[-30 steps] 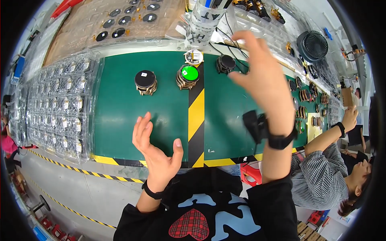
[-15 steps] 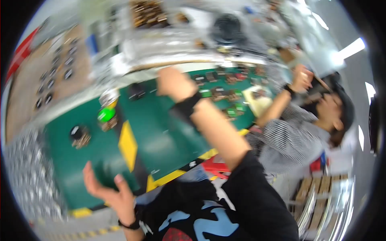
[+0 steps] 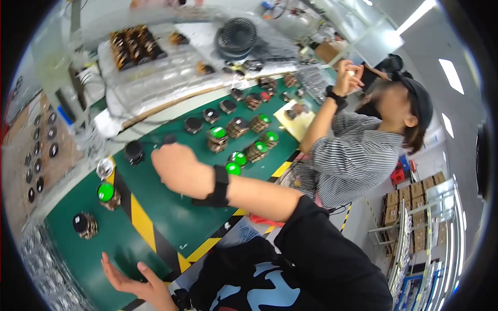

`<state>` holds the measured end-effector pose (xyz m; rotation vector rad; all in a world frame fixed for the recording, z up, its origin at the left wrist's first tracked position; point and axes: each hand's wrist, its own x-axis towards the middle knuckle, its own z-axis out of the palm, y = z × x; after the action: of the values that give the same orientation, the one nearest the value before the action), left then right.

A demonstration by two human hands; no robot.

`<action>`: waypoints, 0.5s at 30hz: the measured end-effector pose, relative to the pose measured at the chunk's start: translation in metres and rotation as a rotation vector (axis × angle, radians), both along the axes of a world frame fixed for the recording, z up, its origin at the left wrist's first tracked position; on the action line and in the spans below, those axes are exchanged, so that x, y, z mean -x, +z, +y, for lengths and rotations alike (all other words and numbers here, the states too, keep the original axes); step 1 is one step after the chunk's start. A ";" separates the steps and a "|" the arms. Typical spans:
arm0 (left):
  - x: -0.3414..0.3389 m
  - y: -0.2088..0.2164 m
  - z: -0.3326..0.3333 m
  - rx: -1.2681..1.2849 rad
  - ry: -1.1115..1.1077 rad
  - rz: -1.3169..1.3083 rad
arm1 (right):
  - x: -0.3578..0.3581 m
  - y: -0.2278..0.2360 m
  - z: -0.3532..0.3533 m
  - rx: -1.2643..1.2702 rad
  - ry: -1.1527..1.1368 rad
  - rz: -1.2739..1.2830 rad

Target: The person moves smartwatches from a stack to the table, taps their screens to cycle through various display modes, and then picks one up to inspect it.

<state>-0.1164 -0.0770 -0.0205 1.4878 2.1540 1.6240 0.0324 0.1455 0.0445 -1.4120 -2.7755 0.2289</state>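
My left hand (image 3: 136, 284) hovers palm up at the near left edge of the green mat (image 3: 171, 217), its fingers spread and nothing in them. Curled over the middle of the mat is my right hand (image 3: 179, 170); its fingertips are hidden, so what they hold cannot be seen. A dark round piece (image 3: 169, 139) shows just beyond its knuckles. Left of that hand stands a black cylindrical part (image 3: 134, 153). Farther left are a clear, silvery round piece (image 3: 105, 168), a green-topped cylindrical part (image 3: 107, 195) and a black-topped one (image 3: 85, 225).
Several green- and black-topped parts (image 3: 237, 127) stand on the mat's right side, by a yellow sheet (image 3: 294, 118). A person in a striped shirt (image 3: 363, 155) works at the right. Behind are a black basket (image 3: 236, 37) and a wrapped tray (image 3: 155, 78); bubble wrap (image 3: 49, 269) lies left.
The view has swung, so the mat's parts appear lower and farther left. My right hand has come closer to me over the mat. My left hand stays open. The other person's hand is raised.
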 end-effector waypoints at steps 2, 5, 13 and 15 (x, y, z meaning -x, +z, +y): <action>0.004 -0.004 -0.004 -0.030 -0.026 -0.013 | -0.008 0.014 0.004 -0.124 0.021 -0.010; -0.002 -0.002 0.003 -0.038 -0.071 -0.023 | -0.025 0.042 0.038 -0.052 -0.118 -0.052; 0.005 -0.006 -0.006 0.007 -0.053 -0.028 | -0.024 0.008 0.085 0.074 -0.106 -0.108; 0.005 -0.005 -0.005 0.010 -0.053 -0.027 | -0.026 0.007 0.090 0.082 -0.077 -0.140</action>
<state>-0.1218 -0.0815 -0.0258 1.4976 2.0875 1.6054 0.0582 0.2350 0.0519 -1.6106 -2.8438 0.2547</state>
